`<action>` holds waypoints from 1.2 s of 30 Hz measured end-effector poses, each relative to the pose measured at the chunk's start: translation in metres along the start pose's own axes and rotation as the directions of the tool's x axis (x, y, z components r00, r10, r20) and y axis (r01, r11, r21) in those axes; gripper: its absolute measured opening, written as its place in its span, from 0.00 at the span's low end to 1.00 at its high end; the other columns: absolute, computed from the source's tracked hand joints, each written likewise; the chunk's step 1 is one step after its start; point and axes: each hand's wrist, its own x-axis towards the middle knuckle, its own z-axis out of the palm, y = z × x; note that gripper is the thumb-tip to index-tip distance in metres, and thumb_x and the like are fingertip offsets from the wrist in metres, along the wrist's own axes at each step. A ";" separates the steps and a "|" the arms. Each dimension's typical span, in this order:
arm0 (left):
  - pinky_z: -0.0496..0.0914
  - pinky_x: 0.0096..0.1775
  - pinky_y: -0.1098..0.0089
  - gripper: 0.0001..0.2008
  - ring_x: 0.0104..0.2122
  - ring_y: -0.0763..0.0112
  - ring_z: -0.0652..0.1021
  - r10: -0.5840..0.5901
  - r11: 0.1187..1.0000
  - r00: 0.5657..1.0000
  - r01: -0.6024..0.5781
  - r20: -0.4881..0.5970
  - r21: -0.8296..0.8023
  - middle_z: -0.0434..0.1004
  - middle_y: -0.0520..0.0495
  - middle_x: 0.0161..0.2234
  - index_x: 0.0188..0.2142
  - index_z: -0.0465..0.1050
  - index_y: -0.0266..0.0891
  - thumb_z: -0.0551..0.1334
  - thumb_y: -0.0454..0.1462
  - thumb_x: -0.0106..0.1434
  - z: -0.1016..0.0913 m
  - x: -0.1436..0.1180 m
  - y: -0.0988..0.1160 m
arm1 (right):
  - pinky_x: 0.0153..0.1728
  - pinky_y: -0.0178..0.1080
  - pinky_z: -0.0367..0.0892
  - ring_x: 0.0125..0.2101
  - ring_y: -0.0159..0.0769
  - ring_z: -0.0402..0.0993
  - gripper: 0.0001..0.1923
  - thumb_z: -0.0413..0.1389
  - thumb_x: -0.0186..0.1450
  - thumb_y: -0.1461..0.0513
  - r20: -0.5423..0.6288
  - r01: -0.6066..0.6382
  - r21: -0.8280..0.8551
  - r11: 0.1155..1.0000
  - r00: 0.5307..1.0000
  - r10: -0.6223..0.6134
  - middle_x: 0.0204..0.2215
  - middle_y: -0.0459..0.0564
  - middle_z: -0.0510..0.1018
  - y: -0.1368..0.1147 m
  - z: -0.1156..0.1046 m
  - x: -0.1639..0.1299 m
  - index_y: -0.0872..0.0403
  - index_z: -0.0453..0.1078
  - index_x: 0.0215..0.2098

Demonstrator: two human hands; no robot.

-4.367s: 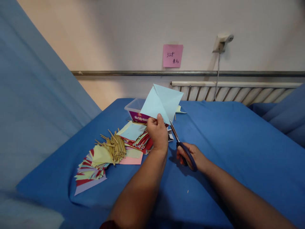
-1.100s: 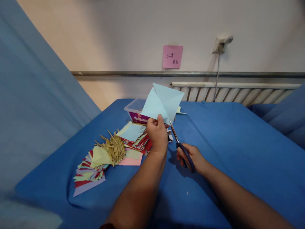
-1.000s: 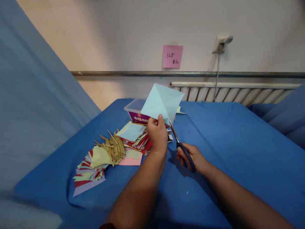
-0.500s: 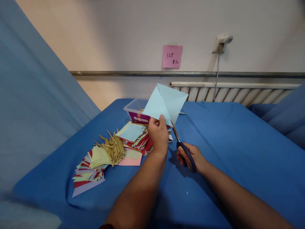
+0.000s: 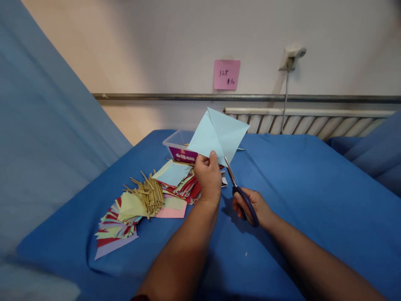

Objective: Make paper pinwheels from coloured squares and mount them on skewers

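Note:
A light blue sheet of paper [image 5: 219,133], creased and partly slit, is pinched at its lower edge by my left hand [image 5: 209,173]. My right hand [image 5: 252,205] grips dark-handled scissors [image 5: 246,202], whose blades point up and away at the paper's lower right edge. The blades look nearly closed, with the paper at their tips. Just left of my left hand lies a stack of coloured paper pieces [image 5: 173,173], red, pale green and blue. Beside it is a heap of thin tan sticks [image 5: 153,194].
A clear plastic box [image 5: 169,142] with a purple label stands behind the paper stack. More cut paper pieces [image 5: 115,228] fan out at the left on the blue-covered table [image 5: 297,179]. Blue curtains [image 5: 46,104] hang at the left; a radiator [image 5: 313,119] is on the wall behind.
The blue paper's top and right corners have shifted slightly up and right. Both hands and the scissors are almost where they were.

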 end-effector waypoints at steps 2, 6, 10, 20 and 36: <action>0.66 0.23 0.75 0.16 0.19 0.76 0.71 -0.007 1.000 1.000 0.007 0.006 -0.005 0.67 0.56 0.20 0.26 0.65 0.38 0.63 0.48 0.57 0.000 0.000 -0.001 | 0.15 0.31 0.60 0.14 0.27 0.66 0.21 0.55 0.62 0.45 -0.005 -0.012 0.000 1.000 1.000 0.012 0.19 0.43 0.72 0.001 0.000 0.001 0.54 0.64 0.28; 0.68 0.23 0.74 0.16 0.19 0.75 0.73 -0.024 0.999 0.999 0.025 0.030 -0.025 0.68 0.56 0.21 0.28 0.64 0.38 0.63 0.48 0.57 0.000 0.000 -0.002 | 0.16 0.32 0.61 0.15 0.27 0.67 0.21 0.55 0.62 0.45 0.000 -0.006 0.001 1.000 1.000 0.006 0.20 0.43 0.72 0.006 -0.001 0.003 0.54 0.65 0.29; 0.70 0.22 0.72 0.15 0.18 0.73 0.74 -0.051 0.999 0.997 0.052 0.059 -0.012 0.67 0.57 0.20 0.28 0.62 0.39 0.63 0.47 0.57 0.002 -0.001 0.001 | 0.16 0.32 0.60 0.16 0.28 0.67 0.21 0.54 0.62 0.45 -0.014 0.011 -0.022 1.000 1.000 -0.011 0.20 0.44 0.72 0.007 -0.002 0.003 0.54 0.65 0.30; 0.72 0.23 0.71 0.14 0.18 0.73 0.74 -0.036 0.999 0.995 0.034 0.089 0.028 0.68 0.56 0.20 0.28 0.64 0.39 0.62 0.46 0.57 0.002 -0.002 0.001 | 0.17 0.33 0.60 0.17 0.29 0.67 0.21 0.53 0.64 0.45 -0.014 0.037 -0.043 0.998 0.999 -0.038 0.21 0.46 0.73 -0.001 -0.003 0.000 0.54 0.66 0.30; 0.69 0.22 0.72 0.14 0.18 0.72 0.74 -0.017 0.998 0.995 0.011 0.102 0.059 0.67 0.57 0.18 0.26 0.62 0.40 0.62 0.46 0.58 0.001 -0.003 0.002 | 0.16 0.33 0.60 0.15 0.29 0.66 0.21 0.54 0.63 0.45 -0.040 0.014 -0.035 0.999 0.999 -0.015 0.20 0.45 0.73 -0.001 0.000 0.000 0.54 0.65 0.28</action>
